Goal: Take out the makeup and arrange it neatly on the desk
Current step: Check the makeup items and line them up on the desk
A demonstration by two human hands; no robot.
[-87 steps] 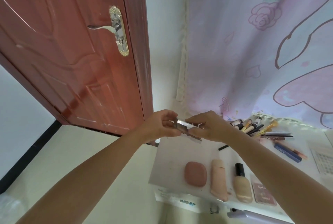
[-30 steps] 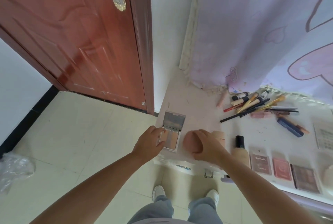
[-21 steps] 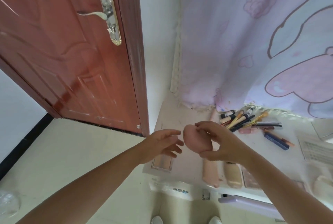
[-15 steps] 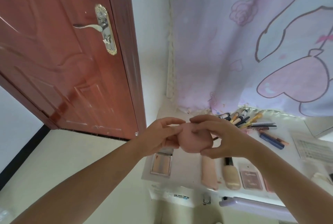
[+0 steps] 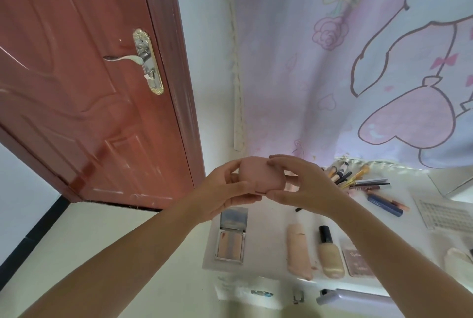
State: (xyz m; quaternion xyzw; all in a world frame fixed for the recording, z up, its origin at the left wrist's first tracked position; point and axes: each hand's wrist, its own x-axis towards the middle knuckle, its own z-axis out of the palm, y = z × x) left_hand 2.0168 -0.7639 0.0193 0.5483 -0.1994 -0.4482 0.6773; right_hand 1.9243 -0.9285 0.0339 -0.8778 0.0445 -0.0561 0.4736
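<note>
A pink compact [image 5: 261, 176] is held in the air above the desk [image 5: 266, 223] by both hands, apparently for opening. The left hand [image 5: 220, 193] and right hand [image 5: 303, 184] are curled round its opposite edges. An opened palette [image 5: 231, 237] is laid flat below, in line with the tube [image 5: 298, 249] and bottle [image 5: 330, 253].

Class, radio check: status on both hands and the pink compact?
Left hand and right hand both grip pink compact, held above desk. Nothing in the way.

Nothing can be read: the script on the mauve palette [image 5: 358, 262] at the table's [image 5: 266, 228] near edge is too blurred.
</note>
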